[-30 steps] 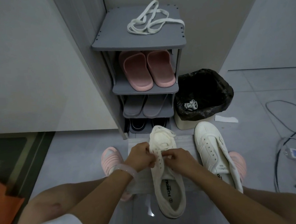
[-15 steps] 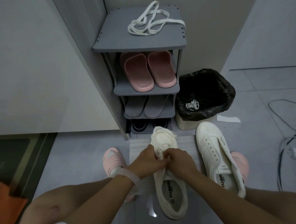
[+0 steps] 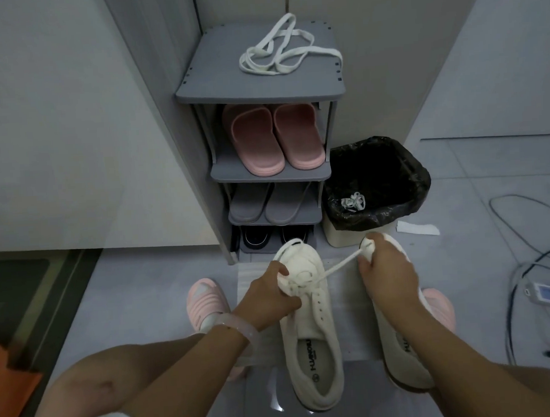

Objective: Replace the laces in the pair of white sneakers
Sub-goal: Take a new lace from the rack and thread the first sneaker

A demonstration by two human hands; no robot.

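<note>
1. One white sneaker (image 3: 310, 332) is seen lying on a pale mat (image 3: 347, 303) on the grey floor, toe toward the shoe rack (image 3: 256, 83), heel toward the person.
2. The left hand (image 3: 268, 297) is placed on the sneaker's laced front; its fingers are curled round the upper and the lace crossings, so a holding grip is recorded.
3. A white lace (image 3: 338, 265) is drawn taut from the eyelet area up and to the right, where its end is pinched in the right hand (image 3: 388, 274), whose fingers are closed on it.
4. The second white sneaker (image 3: 405, 355) is noted just beside the first, on its right, largely covered by the right hand and forearm; only its toe and heel are exposed.
5. A loose bundle of white laces (image 3: 285, 51) is observed on the top shelf of the rack.
6. Pink slippers (image 3: 272, 137) are stored on the shelf below, grey slippers (image 3: 268, 202) under those, dark shoes (image 3: 270, 236) at the bottom.
7. A bin lined with a black bag (image 3: 378, 186) stands to the right of the rack; a small tangle of white lace (image 3: 352, 202) lies inside.
8. A pink sandal (image 3: 207, 301) is worn on the left foot, left of the mat.
9. Cables (image 3: 528, 267) are recorded at the far right of the floor.
</note>
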